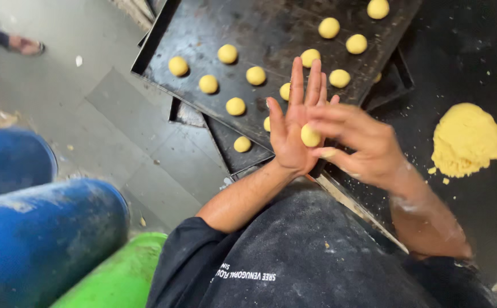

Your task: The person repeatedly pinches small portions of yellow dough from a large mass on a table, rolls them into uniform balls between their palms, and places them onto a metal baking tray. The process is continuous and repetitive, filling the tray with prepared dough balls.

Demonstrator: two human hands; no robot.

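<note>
Yellow dough ball (310, 136) sits between our palms: left hand (294, 128) flat open, right hand (357, 142) pressing it; tray (203, 34) far, dough heap (468, 140) right.

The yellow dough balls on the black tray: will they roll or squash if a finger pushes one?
The dough balls look round, so a push would probably roll them on the flat tray. They seem soft: the left hand and right hand are shaping one, and the heap crumbles.

Your one head camera looks steeply down, close over your hands (322, 137), counter (471, 63) at right, floor (60, 74) upper left.
</note>
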